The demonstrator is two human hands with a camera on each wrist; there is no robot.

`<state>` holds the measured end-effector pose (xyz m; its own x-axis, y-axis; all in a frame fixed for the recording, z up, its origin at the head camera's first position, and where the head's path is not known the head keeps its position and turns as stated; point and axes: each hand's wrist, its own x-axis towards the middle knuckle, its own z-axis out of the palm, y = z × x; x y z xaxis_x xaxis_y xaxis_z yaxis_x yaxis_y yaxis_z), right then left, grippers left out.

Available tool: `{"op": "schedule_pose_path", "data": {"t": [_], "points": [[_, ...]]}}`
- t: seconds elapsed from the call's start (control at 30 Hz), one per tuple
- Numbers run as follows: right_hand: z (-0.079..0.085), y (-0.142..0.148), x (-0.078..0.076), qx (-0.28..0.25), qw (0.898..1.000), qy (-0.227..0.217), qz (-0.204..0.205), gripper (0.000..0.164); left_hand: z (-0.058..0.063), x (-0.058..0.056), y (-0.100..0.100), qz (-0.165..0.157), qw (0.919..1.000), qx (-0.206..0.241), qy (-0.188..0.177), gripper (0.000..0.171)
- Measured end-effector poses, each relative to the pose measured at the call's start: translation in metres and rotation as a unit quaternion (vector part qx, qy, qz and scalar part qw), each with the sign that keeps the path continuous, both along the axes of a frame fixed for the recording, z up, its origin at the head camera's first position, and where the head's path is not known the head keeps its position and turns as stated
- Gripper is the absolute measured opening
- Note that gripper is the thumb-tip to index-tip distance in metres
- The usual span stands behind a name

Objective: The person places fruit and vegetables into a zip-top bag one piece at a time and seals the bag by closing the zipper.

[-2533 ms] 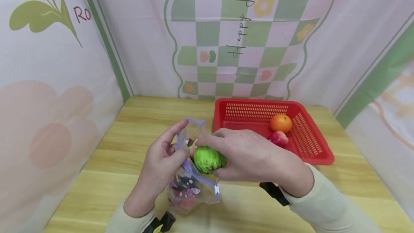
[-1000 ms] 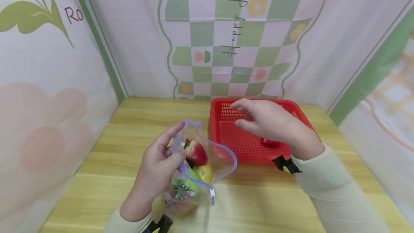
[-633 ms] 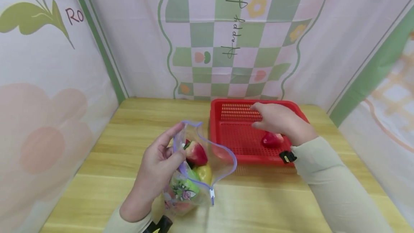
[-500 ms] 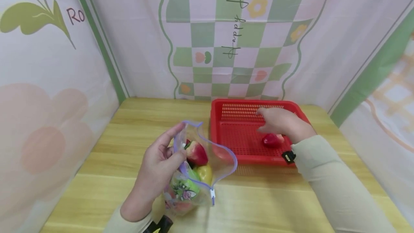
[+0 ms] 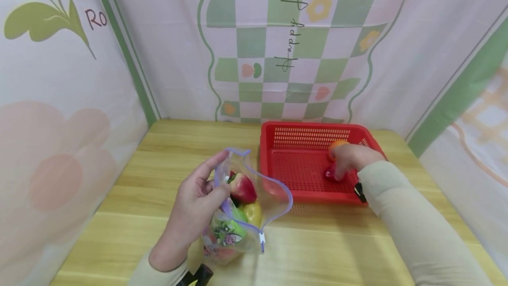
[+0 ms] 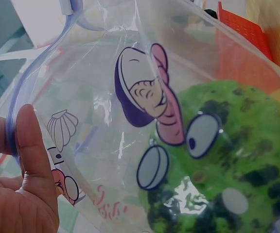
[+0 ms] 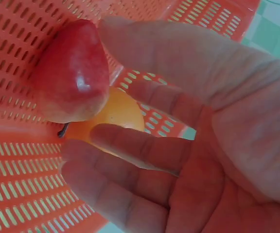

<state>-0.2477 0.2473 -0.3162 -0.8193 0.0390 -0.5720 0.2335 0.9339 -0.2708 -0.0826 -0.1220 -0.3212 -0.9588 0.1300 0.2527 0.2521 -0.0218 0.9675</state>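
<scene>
My left hand [image 5: 194, 208] pinches the purple zip edge of a clear zip bag [image 5: 274, 197], its mouth spread wide. Inside lie a red-and-cream fruit [image 5: 243, 187], a yellow one [image 5: 251, 213] and a mottled green one [image 6: 218, 160]; cartoon faces are printed on the bag. Over the red basket [image 5: 299, 197], my right hand [image 5: 353, 158] reaches down with fingers spread. In the right wrist view its thumb tip is right at a red, tapering apple-like fruit [image 7: 74, 73] with a dark stem. An orange [image 7: 120, 114] lies beyond, partly behind the fingers.
The basket stands at the right rear of a wooden table [image 5: 158, 153]. A printed cloth [image 5: 254, 43] hangs close behind the table, with more cloth at the left and right sides. A white slider [image 5: 262, 238] sits on the bag's zip.
My right hand let the green fruit go into the bag, moved right to the basket and lowered to the red fruit. My left hand has kept its grip on the bag.
</scene>
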Motion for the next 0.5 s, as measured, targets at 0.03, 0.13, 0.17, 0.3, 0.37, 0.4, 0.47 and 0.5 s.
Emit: {"op": "schedule_pose_path", "data": {"t": [0.03,0.13,0.17,0.3,0.37,0.4,0.47,0.5], "points": [[0.000,-0.001,0.001,-0.003,1.000,-0.005,-0.029,0.084,0.000,0.000,0.000,0.000,1.0000,0.001,0.000,0.061],[0.002,-0.004,0.004,-0.024,0.993,-0.008,-0.113,0.095,0.000,0.000,-0.001,-0.001,1.0000,0.005,-0.002,0.062],[0.003,-0.006,0.004,-0.033,0.990,-0.006,-0.140,0.098,0.000,0.000,-0.001,-0.001,1.0000,0.006,-0.003,0.062],[0.003,-0.010,0.005,-0.052,0.985,-0.006,-0.164,0.098,-0.001,0.001,-0.003,0.000,1.0000,0.007,-0.005,0.061],[0.002,-0.011,0.005,-0.063,0.982,-0.004,-0.177,0.096,-0.001,0.000,-0.004,0.001,1.0000,0.007,-0.006,0.061],[0.001,-0.012,0.006,-0.070,0.981,-0.003,-0.183,0.094,-0.001,0.000,-0.004,0.001,1.0000,0.007,-0.006,0.061],[0.000,-0.014,0.005,-0.078,0.979,0.000,-0.190,0.090,-0.001,0.000,-0.005,0.001,0.9999,0.008,-0.006,0.061],[-0.001,-0.014,0.005,-0.081,0.978,0.001,-0.192,0.089,-0.001,0.000,-0.005,0.002,1.0000,0.008,-0.006,0.061]]}}
